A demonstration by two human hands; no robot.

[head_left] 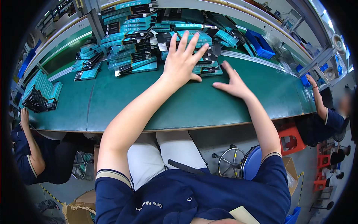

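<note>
My left hand (181,61) reaches over the middle stack of flat teal-and-black cartons (209,70). Its fingers are spread across the upper boxes, and whether the palm presses on them cannot be told. Lower and to the right, my right hand (235,85) hovers near the front right corner of that stack, thumb and fingers apart and nothing between them. Part of the stack is hidden behind my left hand. A taller stack of similar cartons (128,48) stands just left of it, some with open end flaps.
The green tabletop (201,102) extends in front of me. More cartons (87,61) lie at the far left, with a block of upright ones (41,91) beyond. A blue bin (260,44) sits at the back right. Co-workers sit at both sides; a red stool (289,140) is at right.
</note>
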